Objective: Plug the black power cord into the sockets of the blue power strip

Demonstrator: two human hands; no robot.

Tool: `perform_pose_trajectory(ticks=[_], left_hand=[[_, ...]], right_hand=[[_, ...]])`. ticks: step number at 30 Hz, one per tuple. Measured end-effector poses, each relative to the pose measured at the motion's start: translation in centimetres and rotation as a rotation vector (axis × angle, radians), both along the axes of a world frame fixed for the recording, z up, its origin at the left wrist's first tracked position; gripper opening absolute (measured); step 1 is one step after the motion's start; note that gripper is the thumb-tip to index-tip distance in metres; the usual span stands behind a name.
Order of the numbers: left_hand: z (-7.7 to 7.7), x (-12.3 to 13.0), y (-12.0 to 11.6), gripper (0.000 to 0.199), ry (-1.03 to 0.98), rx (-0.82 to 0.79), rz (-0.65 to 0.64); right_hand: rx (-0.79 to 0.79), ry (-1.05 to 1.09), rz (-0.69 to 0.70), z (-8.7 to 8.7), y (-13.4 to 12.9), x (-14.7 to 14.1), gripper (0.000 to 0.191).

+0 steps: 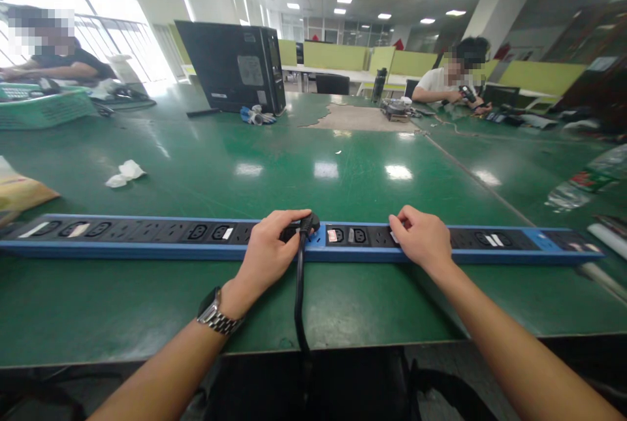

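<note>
A long blue power strip (274, 252) with black sockets lies across the table in front of me. My left hand (272, 245) grips a black power plug (309, 221) by the blue section near the strip's middle; whether its pins are in a socket is hidden. From the plug a thick black cable (299, 297) drops over the table's front edge. Over the strip, right of the middle, my right hand (422, 238) is closed with curled fingers. A bit of white shows beside its fingertips, and what they hold is hidden. Small white labels (491, 239) mark several sockets.
Crumpled white paper (126, 173) lies on the green table (206, 179). Farther back are a black computer case (230, 68), gloves (257, 115) and a green basket (49, 109). A plastic bottle (585, 179) lies at right. Two people sit across the table.
</note>
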State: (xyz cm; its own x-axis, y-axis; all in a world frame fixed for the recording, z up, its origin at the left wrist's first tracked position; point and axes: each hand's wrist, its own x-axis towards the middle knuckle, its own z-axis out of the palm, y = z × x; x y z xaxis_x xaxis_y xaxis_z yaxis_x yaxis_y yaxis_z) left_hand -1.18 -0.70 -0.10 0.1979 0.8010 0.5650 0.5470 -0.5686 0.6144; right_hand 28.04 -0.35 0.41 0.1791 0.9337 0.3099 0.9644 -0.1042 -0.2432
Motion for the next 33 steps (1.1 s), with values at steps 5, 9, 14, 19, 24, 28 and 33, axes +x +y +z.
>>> perform_pose_trajectory(ticks=[5,9,14,19,24,28,33], left_hand=[[-0.08,-0.01,-0.18,0.028,0.04,0.021,0.012],[-0.24,0.1,-0.21,0.026,0.013,0.002,0.023],[-0.32,0.28,-0.28,0.024,0.025,0.001,0.036],[-0.37,0.12,-0.29,0.025,0.046,0.061,0.017],[-0.28,-0.12,-0.24,0.025,0.046,0.063,-0.001],[-0.02,-0.08,-0.16,0.026,0.089,0.043,-0.022],[0.2,0.06,-0.23,0.024,0.109,0.048,-0.04]], right_hand=[[0.007,-0.009,0.0,-0.07,0.01,0.01,0.032],[0.007,-0.006,0.001,-0.12,0.03,0.02,0.032],[0.017,0.002,-0.002,-0.15,0.05,0.0,0.034],[0.001,0.008,-0.011,-0.04,0.01,-0.05,0.033],[0.008,0.008,-0.009,0.0,-0.03,-0.04,0.033],[0.017,0.007,0.002,0.02,-0.05,-0.04,0.033],[0.011,0.001,0.001,-0.02,-0.03,-0.04,0.032]])
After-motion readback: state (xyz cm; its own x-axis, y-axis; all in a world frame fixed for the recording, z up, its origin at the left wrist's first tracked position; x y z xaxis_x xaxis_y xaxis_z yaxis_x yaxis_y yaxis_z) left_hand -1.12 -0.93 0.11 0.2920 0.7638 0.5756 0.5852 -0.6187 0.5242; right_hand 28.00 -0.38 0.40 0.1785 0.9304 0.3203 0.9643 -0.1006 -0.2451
